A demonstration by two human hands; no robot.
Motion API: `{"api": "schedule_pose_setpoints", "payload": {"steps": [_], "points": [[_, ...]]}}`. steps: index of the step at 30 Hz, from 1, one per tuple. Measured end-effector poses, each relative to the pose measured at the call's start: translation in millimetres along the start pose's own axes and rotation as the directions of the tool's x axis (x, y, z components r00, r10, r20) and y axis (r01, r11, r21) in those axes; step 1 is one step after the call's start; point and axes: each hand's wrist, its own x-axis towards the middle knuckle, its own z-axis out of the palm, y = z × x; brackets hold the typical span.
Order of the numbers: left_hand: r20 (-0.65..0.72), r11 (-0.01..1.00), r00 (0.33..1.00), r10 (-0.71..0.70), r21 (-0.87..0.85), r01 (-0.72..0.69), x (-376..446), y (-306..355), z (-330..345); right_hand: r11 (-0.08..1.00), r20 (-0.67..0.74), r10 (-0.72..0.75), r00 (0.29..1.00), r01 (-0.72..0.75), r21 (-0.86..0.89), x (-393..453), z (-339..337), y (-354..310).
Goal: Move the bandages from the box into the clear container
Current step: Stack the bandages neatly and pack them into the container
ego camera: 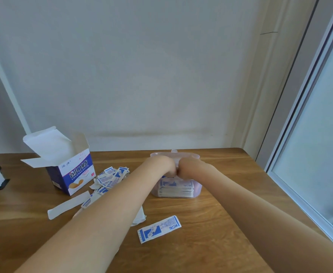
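Lying flat with long axes left-right, stacked bandages fill the clear container beneath both hands; finger state hidden.

Wooden table: box, container, bandages.

1. On my feed, two arms come in from the bottom edge, both bare along their whole visible length.
2. I see no sleeve, cuff or glove on either arm.
3. The left hand carries no watch, band or strap at the wrist.
4. The right hand is just as plain at the wrist.
5. Fingers are mostly hidden, so I cannot tell about rings.
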Motion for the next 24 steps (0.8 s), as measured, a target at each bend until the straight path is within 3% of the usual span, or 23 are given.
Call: {"api": "schedule_pose_setpoints", "payload": {"steps": [4,7,11,13,16,18,22,24], "points": [[-0.032,0.998,0.999,0.012,0.064,-0.01,2,1,2,0.998,0.001,-0.028,1.0,0.028,-0.055,-4,-1,-1],[-0.163,0.998,0.987,0.015,0.062,-0.005,-11,5,-1,0.992,-0.086,-0.06,0.994,0.05,-0.119,-12,-2,-4],[-0.512,0.996,0.858,0.046,-0.043,-0.079,-43,-12,-11,0.967,-0.411,-0.22,0.885,0.142,-0.211,-41,-15,-2],[-0.593,0.997,0.803,0.058,-0.008,-0.077,-59,-28,-8,0.936,-0.431,-0.34,0.836,0.255,-0.243,-60,-12,-6],[-0.492,0.996,0.866,0.091,0.054,-0.074,-79,-56,9,0.808,-0.067,-0.561,0.825,0.528,-0.263,-79,19,-19],[-0.318,0.984,0.934,0.163,0.127,-0.129,-85,-76,30,0.77,0.128,-0.561,0.818,0.572,-0.282,-80,43,-27],[0.013,0.967,0.971,0.238,0.087,-0.239,-89,-114,74,0.756,0.106,-0.568,0.816,0.569,-0.323,-67,64,-37],[0.012,0.959,0.96,0.28,0.045,-0.28,-88,-127,92,0.764,0.117,-0.557,0.822,0.562,-0.317,-64,66,-42]]}}
